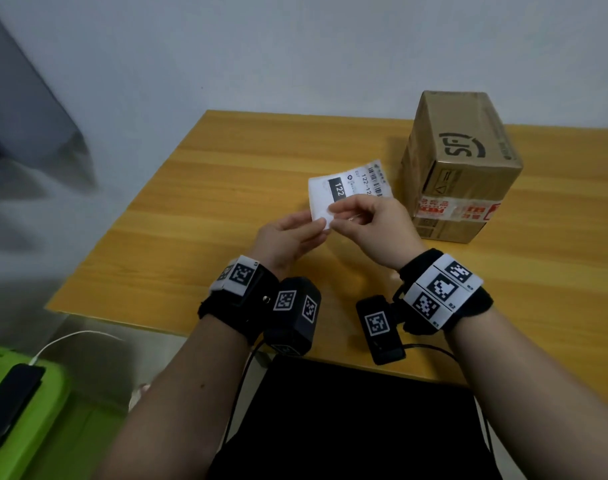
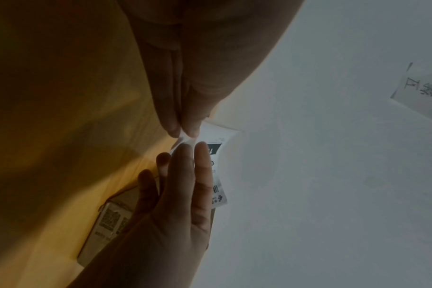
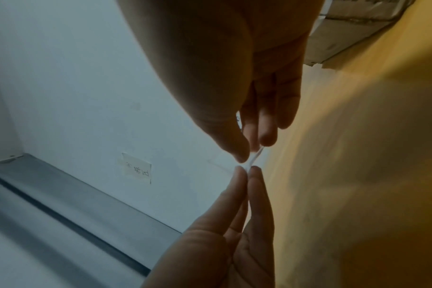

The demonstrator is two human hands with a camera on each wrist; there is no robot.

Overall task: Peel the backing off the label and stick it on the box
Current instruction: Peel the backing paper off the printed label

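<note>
Both hands pinch the label (image 1: 344, 192) at its near corner — left hand (image 1: 288, 237), right hand (image 1: 375, 226) — beside the box (image 1: 465, 168).

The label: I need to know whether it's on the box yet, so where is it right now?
In the head view the label is held above the table, pinched at its near corner by the left hand and right hand, left of the box, not on it.

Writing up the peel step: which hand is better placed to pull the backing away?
Probably the right hand: it pinches the label's near corner from above, while the left hand grips the edge from below, steadying it.
</note>
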